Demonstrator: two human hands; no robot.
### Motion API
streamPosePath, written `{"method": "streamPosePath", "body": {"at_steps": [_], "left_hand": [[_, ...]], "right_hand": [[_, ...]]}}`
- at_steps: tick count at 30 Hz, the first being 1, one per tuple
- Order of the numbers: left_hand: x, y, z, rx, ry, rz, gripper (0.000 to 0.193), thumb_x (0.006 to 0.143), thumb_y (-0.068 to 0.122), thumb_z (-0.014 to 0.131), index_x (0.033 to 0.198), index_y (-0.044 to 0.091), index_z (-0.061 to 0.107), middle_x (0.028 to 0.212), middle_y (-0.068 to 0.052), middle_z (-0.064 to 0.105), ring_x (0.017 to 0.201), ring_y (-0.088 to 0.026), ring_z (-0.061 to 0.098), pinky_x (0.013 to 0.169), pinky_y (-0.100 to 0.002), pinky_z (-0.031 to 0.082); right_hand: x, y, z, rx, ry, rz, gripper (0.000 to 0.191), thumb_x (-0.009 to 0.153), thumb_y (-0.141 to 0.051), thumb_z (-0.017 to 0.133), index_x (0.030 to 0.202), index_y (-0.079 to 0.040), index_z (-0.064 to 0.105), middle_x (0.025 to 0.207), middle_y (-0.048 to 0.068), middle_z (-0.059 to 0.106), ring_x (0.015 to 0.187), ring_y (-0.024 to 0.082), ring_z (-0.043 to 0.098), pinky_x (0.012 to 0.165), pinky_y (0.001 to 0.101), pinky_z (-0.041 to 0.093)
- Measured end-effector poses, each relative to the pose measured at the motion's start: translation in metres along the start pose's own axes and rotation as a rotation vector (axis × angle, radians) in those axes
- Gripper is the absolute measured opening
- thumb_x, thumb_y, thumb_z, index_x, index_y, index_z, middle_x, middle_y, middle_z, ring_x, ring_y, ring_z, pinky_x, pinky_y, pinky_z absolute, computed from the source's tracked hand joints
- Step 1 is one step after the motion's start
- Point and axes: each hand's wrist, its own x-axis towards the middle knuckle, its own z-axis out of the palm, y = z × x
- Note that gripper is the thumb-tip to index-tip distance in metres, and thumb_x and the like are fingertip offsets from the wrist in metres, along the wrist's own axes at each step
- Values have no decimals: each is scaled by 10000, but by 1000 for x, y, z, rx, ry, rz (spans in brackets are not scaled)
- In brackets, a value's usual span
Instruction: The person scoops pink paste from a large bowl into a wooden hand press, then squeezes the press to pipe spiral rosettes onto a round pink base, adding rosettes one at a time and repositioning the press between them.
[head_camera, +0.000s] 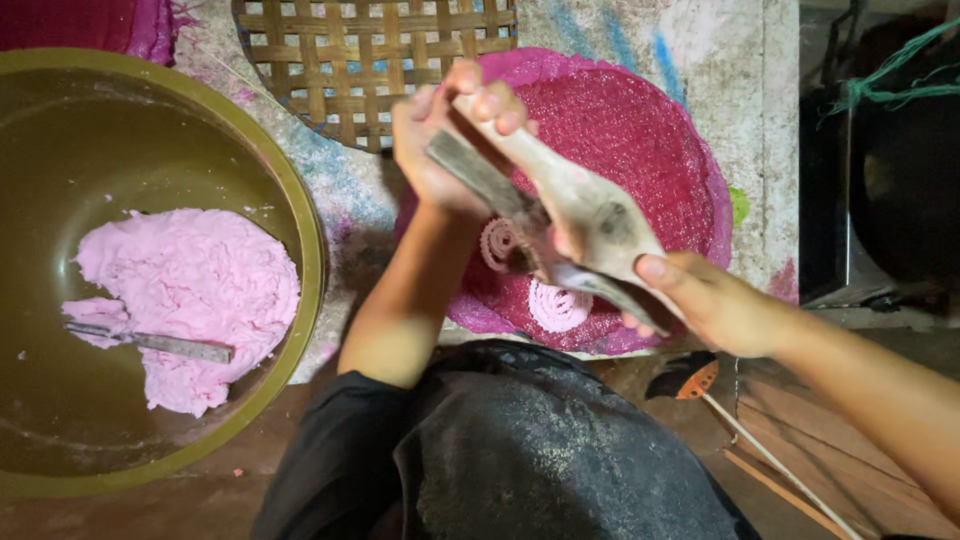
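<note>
The left hand (450, 140) was clenched around the far handle ends of a wooden dough press (560, 205). The right hand (705, 300) gripped its near end. The press sat above a magenta mesh mat (640, 140), where two pink spiral coils (555, 300) lay. Pink dough (190, 300) filled the olive bowl (300, 210).

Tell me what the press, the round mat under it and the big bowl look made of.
Press: apparently worn, pale wood; visible grain, dull finish. Round mat: looks like magenta woven mesh, probably plastic; fine netted texture. Bowl: smooth olive, faint sheen; plastic or enamelled metal, unclear.
</note>
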Motion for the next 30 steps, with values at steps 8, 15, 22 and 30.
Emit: {"method": "streamPosePath", "body": {"at_steps": [8, 15, 22, 30], "left_hand": [[34, 10, -1, 19, -67, -32, 350, 997, 455, 438, 1051, 122, 532, 867, -22, 530, 847, -191, 563, 842, -381, 503], [-2, 17, 10, 48, 62, -23, 338, 1001, 449, 428, 1036, 128, 528, 872, -10, 527, 868, -202, 561, 803, -398, 508], [30, -24, -3, -25, 48, -11, 335, 954, 443, 442, 1001, 123, 528, 870, -30, 539, 866, -209, 561, 853, -413, 504], [37, 28, 7, 111, -82, -7, 357, 1028, 471, 456, 1064, 124, 529, 871, -21, 529, 875, -185, 558, 865, -374, 489]], "right_hand": [[17, -12, -2, -37, 161, -169, 702, 959, -657, 387, 913, -34, 707, 761, 55, 705, 695, 159, 659, 665, 324, 542], [3, 0, 17, 6, 26, -98, 783, 995, -660, 342, 817, -23, 762, 667, 88, 682, 629, 182, 625, 615, 333, 503], [-8, -13, -15, -62, 191, -44, 725, 962, -641, 370, 835, -23, 726, 704, 81, 720, 661, 189, 696, 670, 347, 574], [29, -11, 0, -52, 199, -214, 713, 994, -640, 379, 913, -6, 695, 758, 63, 697, 689, 160, 668, 660, 316, 550]]}}
